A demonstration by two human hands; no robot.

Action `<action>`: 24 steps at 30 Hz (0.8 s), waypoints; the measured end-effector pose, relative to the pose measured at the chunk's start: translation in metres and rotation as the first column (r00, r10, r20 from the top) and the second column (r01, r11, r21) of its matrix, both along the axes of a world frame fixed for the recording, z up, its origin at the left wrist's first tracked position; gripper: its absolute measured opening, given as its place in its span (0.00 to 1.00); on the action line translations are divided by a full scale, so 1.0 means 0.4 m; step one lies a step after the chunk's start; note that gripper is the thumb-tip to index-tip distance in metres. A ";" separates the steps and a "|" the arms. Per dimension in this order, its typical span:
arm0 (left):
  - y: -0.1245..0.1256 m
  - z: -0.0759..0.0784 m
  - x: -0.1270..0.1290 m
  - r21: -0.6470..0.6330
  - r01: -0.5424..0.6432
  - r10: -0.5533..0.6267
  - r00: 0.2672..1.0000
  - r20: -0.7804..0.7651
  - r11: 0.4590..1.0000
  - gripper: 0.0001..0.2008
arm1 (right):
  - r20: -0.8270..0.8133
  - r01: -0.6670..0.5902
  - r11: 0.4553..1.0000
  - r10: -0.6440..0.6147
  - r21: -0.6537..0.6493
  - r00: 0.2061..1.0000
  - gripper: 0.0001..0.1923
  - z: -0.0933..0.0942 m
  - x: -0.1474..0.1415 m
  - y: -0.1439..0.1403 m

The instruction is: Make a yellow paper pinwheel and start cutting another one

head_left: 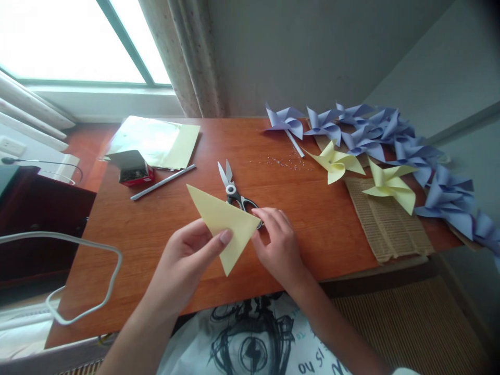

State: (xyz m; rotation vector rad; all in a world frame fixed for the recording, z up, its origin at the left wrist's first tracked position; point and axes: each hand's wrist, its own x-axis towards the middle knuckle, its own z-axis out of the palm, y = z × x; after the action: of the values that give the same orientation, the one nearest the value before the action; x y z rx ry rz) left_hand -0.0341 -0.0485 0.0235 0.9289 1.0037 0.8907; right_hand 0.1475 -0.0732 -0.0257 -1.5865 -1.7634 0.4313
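Both hands work over the front-middle of the wooden counter (312, 219). Left hand (186, 255) pinches a yellow paper triangle (223, 225), thumb on top near its lower edge, fingers underneath; triangle is lifted a bit & tilted, long point toward the upper left, short point down. Right hand (278, 245) touches the triangle's right corner w/ fingertips curled down, gripping that corner as far as can be seen. Scissors (234, 190) lie flat on the counter just behind the paper, blades shut & pointing away from the person, handles partly hidden by the triangle & right fingers. To the left: a small red box (133, 169) w/ open flap, a thin white stick (163, 182) lying diagonally beside it, & sheets of pale yellow paper (156, 140) further back. Right side: two yellow pinwheels (339, 162), one resting on a piece of corrugated cardboard (386, 224), and a row of purple pinwheels (390, 133) curving along the counter's back & right edge. Tiny scattered bits (283, 161) sit mid-counter, too small to ID. White cable (89, 250) loops at the left edge.
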 end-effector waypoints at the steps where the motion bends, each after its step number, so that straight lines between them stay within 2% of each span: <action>1: 0.008 0.001 -0.006 0.011 -0.049 0.049 0.999 0.010 0.999 0.11 | 0.047 -0.012 1.000 0.012 -0.001 0.999 0.16 0.003 -0.015 0.004; 5: 0.052 0.006 -0.005 0.110 -0.196 0.196 0.981 0.012 0.974 0.10 | 0.284 0.051 0.990 -0.012 -0.133 0.959 0.23 0.024 -0.080 0.034; 7: 0.073 0.010 0.006 0.179 -0.211 0.212 0.977 0.012 0.961 0.09 | 0.375 0.104 0.977 -0.028 -0.187 0.927 0.28 0.039 -0.105 0.054; 11: 0.101 0.022 0.032 0.261 -0.171 0.176 0.984 0.004 0.950 0.09 | 0.416 0.125 0.956 -0.003 -0.265 0.909 0.27 0.067 -0.104 0.086; 14: 0.116 0.034 0.043 0.284 -0.161 0.164 0.986 0.011 0.945 0.08 | 0.290 0.119 0.932 -0.016 -0.342 0.957 0.25 0.075 -0.049 0.091; 15: 0.120 0.038 0.045 0.289 -0.163 0.166 0.986 0.014 0.943 0.08 | 0.186 0.105 0.923 -0.037 -0.369 0.982 0.22 0.075 -0.024 0.088; 16: 0.124 0.040 0.047 0.291 -0.167 0.169 0.985 0.018 0.942 0.08 | 0.021 0.052 0.913 -0.047 -0.405 0.999 0.21 0.072 0.002 0.083; 17: 0.128 0.042 0.048 0.291 -0.174 0.175 0.984 0.022 0.941 0.08 | -0.202 -0.040 0.900 -0.054 -0.433 0.978 0.22 0.069 0.028 0.076; 18: 0.133 0.044 0.050 0.290 -0.182 0.182 0.983 0.026 0.940 0.08 | -0.435 -0.115 0.888 -0.103 -0.446 0.894 0.24 0.065 0.052 0.067; 20: 0.141 0.044 0.055 0.289 -0.199 0.199 0.980 0.031 0.936 0.09 | -0.758 -0.281 0.855 -0.181 -0.436 0.626 0.30 0.056 0.088 0.047; 22: 0.152 0.042 0.064 0.288 -0.203 0.203 0.979 0.031 0.936 0.11 | -0.892 -0.396 0.847 -0.181 -0.356 0.414 0.30 0.046 0.110 0.029; 24: 0.164 0.037 0.077 0.277 -0.187 0.187 0.982 0.025 0.942 0.12 | -0.931 -0.406 0.864 -0.167 -0.297 0.324 0.31 0.036 0.119 0.016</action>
State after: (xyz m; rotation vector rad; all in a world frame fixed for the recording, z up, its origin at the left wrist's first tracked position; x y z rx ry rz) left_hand -0.0032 0.0172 0.0384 1.0824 0.9953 1.2147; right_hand 0.1951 -0.0667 -0.0113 -1.0046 -0.7946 1.6434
